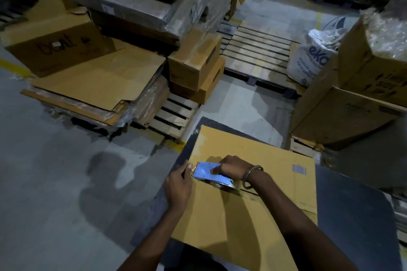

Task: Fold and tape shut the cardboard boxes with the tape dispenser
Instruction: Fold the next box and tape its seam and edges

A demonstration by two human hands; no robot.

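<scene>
Taping the flat brown cardboard box [253,193] on a dark table [352,204].

Right hand [231,167] curled tight around the blue tape dispenser [209,172], set on the box's centre seam near its left edge; left hand [179,185] gripping that left edge just beside the dispenser, thumb on top. Metal bangle [252,177] on the right wrist.

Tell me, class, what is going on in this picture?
A person is taping a box shut on a dark table in a warehouse. The right hand grips a blue tape dispenser at the left end of the box's seam. The left hand holds the box's left edge, thumb by the dispenser's nose. The seam to the right looks open and untaped. Pallets and other cartons stand around.
</scene>
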